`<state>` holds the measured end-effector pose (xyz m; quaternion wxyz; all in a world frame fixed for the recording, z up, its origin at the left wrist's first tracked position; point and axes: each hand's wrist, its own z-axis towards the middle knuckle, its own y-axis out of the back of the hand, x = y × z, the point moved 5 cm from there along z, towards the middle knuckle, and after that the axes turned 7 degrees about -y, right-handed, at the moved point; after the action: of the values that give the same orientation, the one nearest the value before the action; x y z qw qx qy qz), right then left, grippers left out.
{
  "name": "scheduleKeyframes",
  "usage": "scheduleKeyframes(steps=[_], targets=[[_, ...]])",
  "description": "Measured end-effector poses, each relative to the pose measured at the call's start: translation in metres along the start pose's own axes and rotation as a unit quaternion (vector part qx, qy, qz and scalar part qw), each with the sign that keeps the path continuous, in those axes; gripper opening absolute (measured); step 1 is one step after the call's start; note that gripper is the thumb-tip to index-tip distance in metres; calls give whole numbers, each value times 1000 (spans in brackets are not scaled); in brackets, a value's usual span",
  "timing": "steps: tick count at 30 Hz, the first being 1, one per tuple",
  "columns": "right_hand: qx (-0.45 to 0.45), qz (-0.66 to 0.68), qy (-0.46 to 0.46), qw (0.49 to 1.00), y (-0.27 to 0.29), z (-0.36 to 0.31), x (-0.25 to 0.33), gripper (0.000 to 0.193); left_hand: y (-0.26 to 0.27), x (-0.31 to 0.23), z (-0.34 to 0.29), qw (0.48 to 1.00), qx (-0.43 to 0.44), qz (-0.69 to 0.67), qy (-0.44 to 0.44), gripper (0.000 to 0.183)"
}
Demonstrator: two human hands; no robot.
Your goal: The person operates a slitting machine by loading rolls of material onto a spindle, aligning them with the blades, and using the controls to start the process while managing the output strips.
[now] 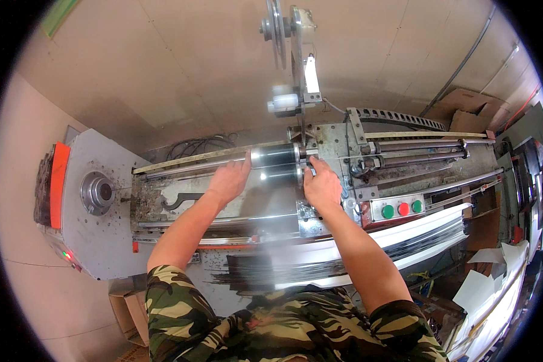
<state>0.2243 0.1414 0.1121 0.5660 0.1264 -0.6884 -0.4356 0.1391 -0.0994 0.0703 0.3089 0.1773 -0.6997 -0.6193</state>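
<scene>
- Roller [276, 155], dark with bright metal ends, lies across the machine between the two hands, near the middle of the bed [152, 196].
- Left hand [229, 182]: fingertips up at the roller's left end, index finger stretched out. Cannot tell whether it grasps the roller or only touches it.
- Right hand [323, 186]: fingers bent at the roller's right end, beside the metal plate [330, 137]. What they close on is hidden; cannot tell if the grip is firm.
- Just below the roller runs a second shiny dark band [279, 176], blurred; roller or reflection, cannot tell.
- Wrench [192, 196], hook-shaped and dark, lies on the bed to the left of the left forearm.
- Box [377, 212] to the right of the right forearm, bearing a red button [403, 209] between two green ones.
- Housing [117, 211], grey, at the far left, with a round metal hub [98, 192] on its face.
- Rods [422, 237], thin and dark, bundled on white sheeting in front of the machine, partly behind the right forearm.
- Cables [202, 146], black, coiled behind the bed.
</scene>
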Motion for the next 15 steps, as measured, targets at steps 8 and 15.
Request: scheduleKeyframes(steps=[8,15], targets=[[64,-4,-63,996,3,3,4,39,-4,-1,1,1000,-21,9,-8,67],[20,-7,-11,1000,-4,6,-5,37,0,-3,4,999,-40,-14,-2,64]])
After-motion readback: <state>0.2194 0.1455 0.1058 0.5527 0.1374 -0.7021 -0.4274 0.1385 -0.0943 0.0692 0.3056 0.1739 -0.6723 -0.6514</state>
